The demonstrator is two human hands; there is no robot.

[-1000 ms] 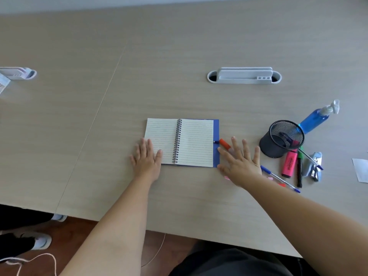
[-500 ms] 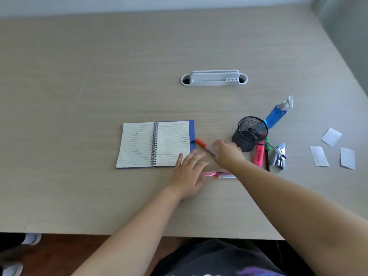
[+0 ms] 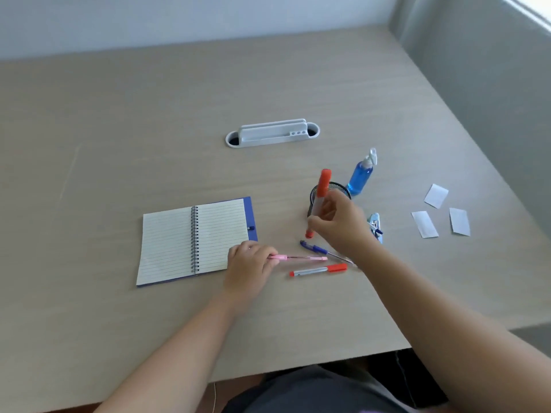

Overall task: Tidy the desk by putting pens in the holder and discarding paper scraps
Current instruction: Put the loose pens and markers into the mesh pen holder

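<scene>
- So, you're basically just getting started: your right hand (image 3: 340, 225) has its fingers wrapped around the orange marker (image 3: 319, 198), held nearly upright right in front of the black mesh holder (image 3: 343, 189), not dropped in yet.
- Your left hand (image 3: 249, 263) is pinching one end of the pink pen (image 3: 301, 258), which lies flat on the desk (image 3: 119, 144) beside the open notebook (image 3: 193, 239).
- Left on the desk near your hands: a blue pen (image 3: 316, 248), partly under your right wrist, and a red-capped pen (image 3: 319, 270) just below the pink one.
- Can't tell what's already in the holder, your hand covers most of it.
- Paper scraps: all three white scraps (image 3: 436, 195) sit untouched, well off to the right. No bin shows anywhere, so I'd guess that part comes last.
- Also hanging around: the blue spray bottle (image 3: 360, 177) behind the holder and a stapler (image 3: 375, 225) poking out past your right hand.
</scene>
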